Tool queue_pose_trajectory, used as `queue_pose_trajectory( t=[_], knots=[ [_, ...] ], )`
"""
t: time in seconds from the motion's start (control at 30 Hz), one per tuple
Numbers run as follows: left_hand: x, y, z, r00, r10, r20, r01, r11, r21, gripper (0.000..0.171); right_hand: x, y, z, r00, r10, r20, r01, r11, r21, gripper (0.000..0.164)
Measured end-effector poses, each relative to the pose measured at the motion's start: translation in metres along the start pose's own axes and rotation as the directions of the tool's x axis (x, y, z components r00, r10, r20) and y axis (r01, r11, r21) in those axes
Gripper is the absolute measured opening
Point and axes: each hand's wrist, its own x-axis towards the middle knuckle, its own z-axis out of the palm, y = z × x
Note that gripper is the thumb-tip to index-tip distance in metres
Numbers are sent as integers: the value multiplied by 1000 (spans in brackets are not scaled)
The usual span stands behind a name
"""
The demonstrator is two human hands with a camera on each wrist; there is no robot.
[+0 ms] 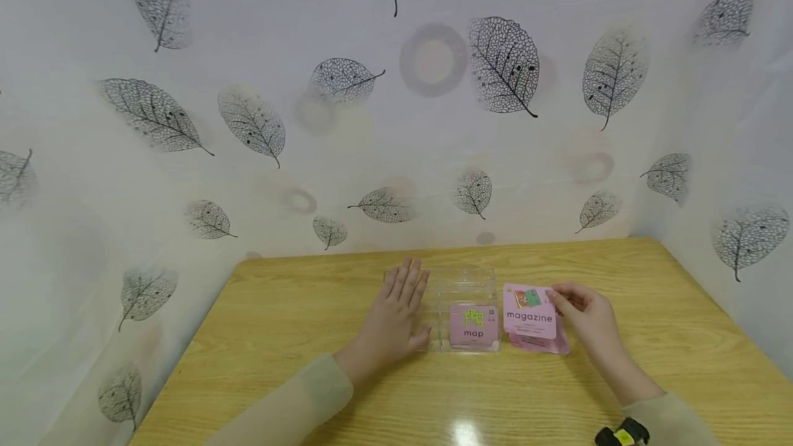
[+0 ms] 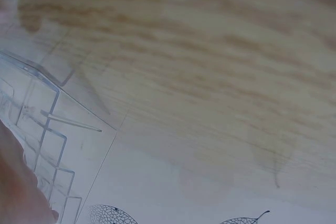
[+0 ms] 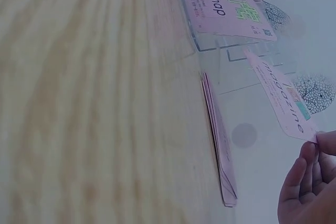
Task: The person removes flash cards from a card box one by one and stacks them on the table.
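Between thumb and fingers, my right hand (image 1: 585, 315) pinches the pink "magazine" card (image 1: 530, 312) by its upper right corner. In the right wrist view the card (image 3: 281, 95) is raised above a small stack of pink cards (image 3: 219, 142) on the table. To its left is a clear plastic rack (image 1: 467, 285) with stepped dividers. A pink "map" card (image 1: 473, 333) with a green maze picture stands in the rack's front right slot. My left hand (image 1: 396, 312) lies with fingers straight on the rack's left side, covering part of it.
The wooden table (image 1: 279, 336) meets a leaf-printed sheet (image 1: 372, 129) at the back and both sides. A black band with a yellow-green part (image 1: 622, 433) is near my right wrist, at the bottom edge of the head view.
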Motion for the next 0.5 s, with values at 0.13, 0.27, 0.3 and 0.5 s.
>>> queue_pose_trajectory(
  t=[0.13, 0.27, 0.3, 0.5],
  knots=[
    [0, 0, 0, 1000, -1, -5, 1, 1000, -9, 97, 0, 2, -1, 1000, 1, 0, -1, 1000, -20, 36],
    [0, 0, 0, 1000, -3, -8, 3, 1000, -7, 97, 1, 3, -2, 1000, 0, 0, 0, 999, -50, 35],
    [0, 0, 0, 1000, -4, -8, 4, 1000, -5, 97, 1, 4, -2, 1000, -2, 2, 2, 999, -51, 36],
    [0, 0, -1, 1000, -2, 2, 2, 1000, -8, 97, 1, 7, -4, 1000, 17, 23, -15, 998, -57, 37]
  ],
)
